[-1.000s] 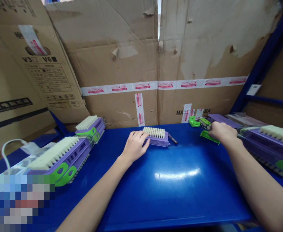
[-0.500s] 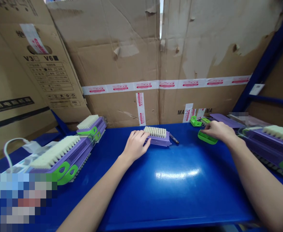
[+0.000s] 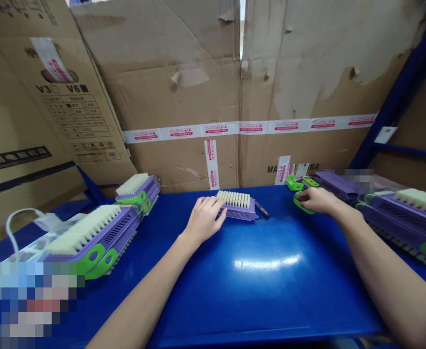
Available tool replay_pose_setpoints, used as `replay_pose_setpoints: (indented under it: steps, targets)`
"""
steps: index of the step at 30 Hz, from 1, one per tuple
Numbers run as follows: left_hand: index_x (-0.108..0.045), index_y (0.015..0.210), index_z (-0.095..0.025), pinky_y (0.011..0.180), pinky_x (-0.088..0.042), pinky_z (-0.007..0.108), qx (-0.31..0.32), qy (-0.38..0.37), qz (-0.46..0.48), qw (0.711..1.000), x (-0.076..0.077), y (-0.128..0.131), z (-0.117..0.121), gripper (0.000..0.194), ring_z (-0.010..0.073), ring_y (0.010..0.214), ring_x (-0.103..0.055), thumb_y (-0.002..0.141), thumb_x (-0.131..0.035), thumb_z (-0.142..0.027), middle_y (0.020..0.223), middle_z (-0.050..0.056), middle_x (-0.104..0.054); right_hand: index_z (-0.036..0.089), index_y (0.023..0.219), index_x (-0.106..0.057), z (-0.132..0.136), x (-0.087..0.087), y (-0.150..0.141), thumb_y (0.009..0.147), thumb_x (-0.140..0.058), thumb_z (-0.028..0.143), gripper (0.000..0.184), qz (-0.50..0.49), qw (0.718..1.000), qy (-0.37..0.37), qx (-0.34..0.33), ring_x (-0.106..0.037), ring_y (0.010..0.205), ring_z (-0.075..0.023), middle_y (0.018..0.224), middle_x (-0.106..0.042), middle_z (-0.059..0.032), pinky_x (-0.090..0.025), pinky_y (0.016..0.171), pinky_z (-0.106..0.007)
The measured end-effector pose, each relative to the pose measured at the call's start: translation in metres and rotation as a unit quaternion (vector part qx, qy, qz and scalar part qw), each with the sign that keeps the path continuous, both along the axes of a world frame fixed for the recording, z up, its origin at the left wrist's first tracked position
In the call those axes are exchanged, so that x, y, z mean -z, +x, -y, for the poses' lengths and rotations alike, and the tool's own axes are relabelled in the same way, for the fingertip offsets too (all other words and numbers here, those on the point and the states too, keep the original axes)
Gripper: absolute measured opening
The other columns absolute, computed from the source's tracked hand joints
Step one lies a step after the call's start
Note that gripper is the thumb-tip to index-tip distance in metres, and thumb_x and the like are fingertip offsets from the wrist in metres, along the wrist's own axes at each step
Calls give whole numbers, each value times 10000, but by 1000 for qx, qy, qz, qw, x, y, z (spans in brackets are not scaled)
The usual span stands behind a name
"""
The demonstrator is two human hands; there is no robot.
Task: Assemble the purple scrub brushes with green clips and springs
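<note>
Purple brush (image 3: 241, 214) sits at 12 o'clock on the blue table (image 3: 267, 291), pale bristles up, its left end clamped between the thumb and fingers of my left hand (image 3: 204, 220). At 1 o'clock, my right hand (image 3: 320, 199) is closed on a green part (image 3: 305, 209), which it partly covers. My two hands are well apart.

Just beside the brush, on its 3 o'clock side, lies a slim dark tool (image 3: 262, 209). Beyond my right fingers, a green clip (image 3: 293, 183) lies near the table's far edge, with a purple panel (image 3: 334, 183) at 2 o'clock. Larger brush units in purple and green flank the scene: a front left unit (image 3: 114, 232) at 10 o'clock, a rear left unit (image 3: 149, 189) at 11 and a right unit (image 3: 398, 218) between 2 and 3. Taped cardboard (image 3: 176, 165) stands upright at 12 o'clock, behind the table; a white cable (image 3: 9, 230) curves at 9.
</note>
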State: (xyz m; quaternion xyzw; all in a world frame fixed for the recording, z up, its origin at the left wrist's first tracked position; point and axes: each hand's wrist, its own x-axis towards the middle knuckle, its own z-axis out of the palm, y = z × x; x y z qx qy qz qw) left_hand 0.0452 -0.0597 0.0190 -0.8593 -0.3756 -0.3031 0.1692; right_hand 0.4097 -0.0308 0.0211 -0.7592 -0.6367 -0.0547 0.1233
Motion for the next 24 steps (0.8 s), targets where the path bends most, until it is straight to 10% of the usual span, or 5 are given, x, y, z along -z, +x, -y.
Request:
replay_pose_setpoints:
  steps: [3,8,24]
  targets:
    - [-602,964,-171,818,-432,374,1,-2,-1,1000,0,0,0,176,211,888,-598,888,-458,-237,929,70,-659,307,1080,-680,0,0,0,693,-557,274,408,26,994,-104,13,-591,1021,-274,1062,-677,-50,-433,791,-373]
    - [-602,967,-173,813,-431,372,6,0,1,1000,0,0,0,175,208,881,-597,887,-460,-237,927,69,-660,265,1237,-592,0,2,0,773,-486,358,484,72,993,-81,36,-518,1129,-327,1143,-636,-129,-384,879,-483]
    - [-603,971,-170,825,-426,368,4,-8,-6,1000,0,0,0,178,204,891,-601,889,-462,-240,934,64,-666,234,1235,-595,-2,10,-23,703,-504,131,550,90,991,-67,-72,-586,1019,-265,1092,-625,-133,-446,838,-340]
